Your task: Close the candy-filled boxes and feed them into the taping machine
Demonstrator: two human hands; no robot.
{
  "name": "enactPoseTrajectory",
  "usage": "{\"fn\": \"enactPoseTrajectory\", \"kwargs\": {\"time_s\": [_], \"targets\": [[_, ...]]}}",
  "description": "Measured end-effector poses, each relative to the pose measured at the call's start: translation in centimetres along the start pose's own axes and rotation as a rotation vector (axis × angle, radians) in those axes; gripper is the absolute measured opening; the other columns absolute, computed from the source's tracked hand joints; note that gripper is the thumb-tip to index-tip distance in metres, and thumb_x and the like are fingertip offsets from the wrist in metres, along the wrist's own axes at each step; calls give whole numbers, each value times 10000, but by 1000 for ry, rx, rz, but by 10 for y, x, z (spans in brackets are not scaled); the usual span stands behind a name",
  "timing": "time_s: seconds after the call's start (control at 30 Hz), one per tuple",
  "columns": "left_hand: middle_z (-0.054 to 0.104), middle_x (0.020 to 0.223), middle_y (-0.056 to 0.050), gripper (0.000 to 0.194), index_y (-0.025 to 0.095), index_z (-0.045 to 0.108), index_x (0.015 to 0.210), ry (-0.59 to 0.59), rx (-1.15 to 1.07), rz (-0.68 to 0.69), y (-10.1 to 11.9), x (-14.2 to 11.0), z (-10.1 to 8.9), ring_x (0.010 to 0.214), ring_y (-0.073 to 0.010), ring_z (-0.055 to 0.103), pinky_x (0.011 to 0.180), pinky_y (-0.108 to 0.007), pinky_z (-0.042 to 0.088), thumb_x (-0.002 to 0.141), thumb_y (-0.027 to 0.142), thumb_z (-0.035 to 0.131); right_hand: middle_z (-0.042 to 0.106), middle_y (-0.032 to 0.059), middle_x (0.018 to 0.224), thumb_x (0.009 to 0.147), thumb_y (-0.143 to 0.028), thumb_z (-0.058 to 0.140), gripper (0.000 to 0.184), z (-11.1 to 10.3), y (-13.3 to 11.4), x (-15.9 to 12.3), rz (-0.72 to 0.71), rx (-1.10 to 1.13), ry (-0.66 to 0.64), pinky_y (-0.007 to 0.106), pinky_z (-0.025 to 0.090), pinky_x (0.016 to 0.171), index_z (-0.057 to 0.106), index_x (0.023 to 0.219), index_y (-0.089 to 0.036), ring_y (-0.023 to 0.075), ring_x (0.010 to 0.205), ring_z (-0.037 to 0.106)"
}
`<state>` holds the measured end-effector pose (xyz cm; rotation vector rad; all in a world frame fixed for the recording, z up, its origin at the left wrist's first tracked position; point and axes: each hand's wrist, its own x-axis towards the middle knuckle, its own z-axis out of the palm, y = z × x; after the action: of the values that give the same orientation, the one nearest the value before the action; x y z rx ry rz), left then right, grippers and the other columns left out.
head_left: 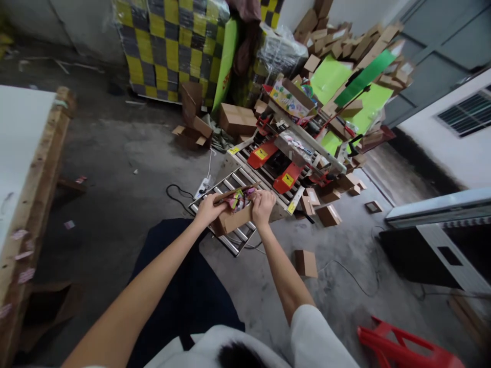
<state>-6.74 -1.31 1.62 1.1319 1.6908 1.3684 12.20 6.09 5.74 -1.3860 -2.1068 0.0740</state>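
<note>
A small open cardboard box is held between my two hands over the short roller conveyor. Colourful pink and green packets fill its opening. My left hand grips the box's left end, thumb at the raised back flap. At the other end, my right hand is closed on the box's edge, close beside the packets; its fingertips are partly hidden. Just beyond the box stands a carton sealing machine with red guards and yellow labels.
Several small cartons lie on the floor at the right, below a large heap of boxes. A power strip with cables sits left of the rollers. A red plastic stool stands at lower right, a wood-edged table at left.
</note>
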Motion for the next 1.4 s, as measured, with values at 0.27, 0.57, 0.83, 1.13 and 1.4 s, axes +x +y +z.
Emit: {"fn": "enactPoseTrajectory", "kwargs": {"time_s": [0.27, 0.57, 0.83, 1.13, 1.4], "targets": [[693, 1018, -106, 379, 211, 712, 1137, -3, 203, 91, 5, -17, -4, 1005, -311, 652, 948, -433, 512, 833, 412, 609, 556, 99, 1386, 1048, -357, 423, 369, 1, -37, -28, -128, -67, -320, 496, 124, 1189, 610, 1334, -220, 264, 1303, 426], [601, 1391, -106, 585, 163, 588, 1362, -179, -65, 182, -6, -20, -2, 1295, -288, 558, 1156, -433, 396, 878, 489, 557, 658, 150, 1152, 1050, -351, 429, 390, -3, -48, 9, -63, -324, -625, 483, 291, 1013, 770, 998, -170, 324, 1190, 448], [619, 1362, -123, 581, 129, 575, 1370, -153, -21, 206, -10, -13, -1, 1280, -302, 574, 1144, -467, 411, 866, 417, 568, 681, 173, 1044, 940, -269, 587, 226, 11, -49, 21, 42, -217, -546, 468, 312, 980, 748, 880, -124, 339, 1136, 482], [657, 1312, -106, 419, 129, 636, 1275, -101, 71, 302, 2, -25, 7, 1232, -239, 613, 1109, -416, 466, 910, 223, 453, 573, 131, 1129, 857, -118, 397, 263, 3, -33, -7, 232, 83, 24, 345, 373, 1004, 605, 1018, -125, 231, 1103, 507], [355, 1588, -135, 645, 108, 467, 1452, -402, 526, 588, 22, -56, -23, 1460, -253, 362, 1213, -423, 335, 829, 240, 566, 578, 148, 1108, 889, -198, 325, 261, 15, -19, -3, 421, 325, 207, 380, 390, 1024, 529, 1039, -135, 243, 1083, 513]]}}
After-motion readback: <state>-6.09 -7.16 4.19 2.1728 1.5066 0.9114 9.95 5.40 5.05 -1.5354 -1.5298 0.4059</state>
